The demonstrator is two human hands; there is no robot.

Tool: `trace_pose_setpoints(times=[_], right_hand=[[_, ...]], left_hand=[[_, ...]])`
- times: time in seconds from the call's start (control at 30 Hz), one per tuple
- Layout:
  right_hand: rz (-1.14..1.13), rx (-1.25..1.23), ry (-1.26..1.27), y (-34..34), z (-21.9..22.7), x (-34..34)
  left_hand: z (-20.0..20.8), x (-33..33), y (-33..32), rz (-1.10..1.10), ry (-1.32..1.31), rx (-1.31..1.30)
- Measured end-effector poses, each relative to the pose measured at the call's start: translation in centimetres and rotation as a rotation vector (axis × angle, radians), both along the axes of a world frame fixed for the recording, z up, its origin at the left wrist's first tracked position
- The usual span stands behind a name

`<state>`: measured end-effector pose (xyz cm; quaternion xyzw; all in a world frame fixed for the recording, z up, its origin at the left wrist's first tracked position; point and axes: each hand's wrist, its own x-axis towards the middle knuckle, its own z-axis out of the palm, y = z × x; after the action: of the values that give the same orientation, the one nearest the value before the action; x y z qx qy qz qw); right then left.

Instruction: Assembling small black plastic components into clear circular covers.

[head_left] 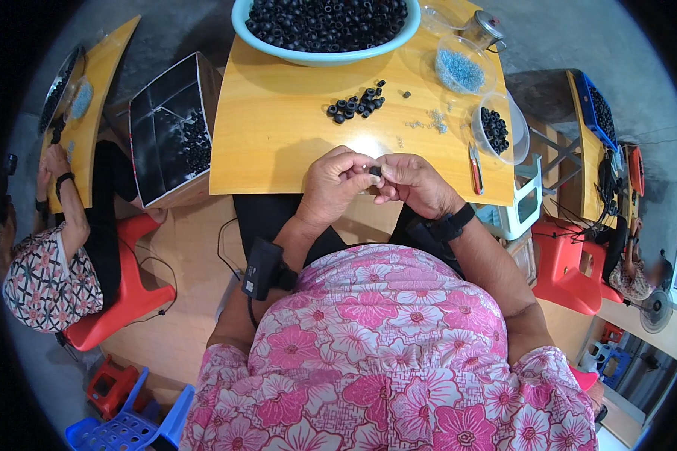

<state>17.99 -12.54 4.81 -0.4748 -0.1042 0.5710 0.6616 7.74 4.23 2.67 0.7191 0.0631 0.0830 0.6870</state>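
Close to the table's near edge, my two hands meet around a small black ring-like part. My left hand pinches it between thumb and fingertips. From the other side my right hand grips it, thumb and forefinger pressed together; whether a second tiny piece is between the fingers cannot be made out. Beyond my hands lies a loose pile of black hollow parts on the yellow table. Tiny translucent pieces are scattered to its right.
A pale blue basin full of black parts stands at the far edge. Rightward are a bowl of blue pieces, a bowl of black parts, red-handled pliers and a metal mug. A lined box stands left; another person works there.
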Motion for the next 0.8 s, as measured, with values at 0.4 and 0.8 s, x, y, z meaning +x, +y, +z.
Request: trace_pose_setpoints(times=[0.4,0.8], right_hand=[[-0.206,-0.085,-0.593,1.0,0.5,-2.4],[-0.193,-0.109,-0.840,0.8,0.1,-2.3]], left_hand=[[1.1,0.3,0.7,-0.142,0.051,-0.052],[0.9,0.4,0.6,-0.166,0.093,-0.066]])
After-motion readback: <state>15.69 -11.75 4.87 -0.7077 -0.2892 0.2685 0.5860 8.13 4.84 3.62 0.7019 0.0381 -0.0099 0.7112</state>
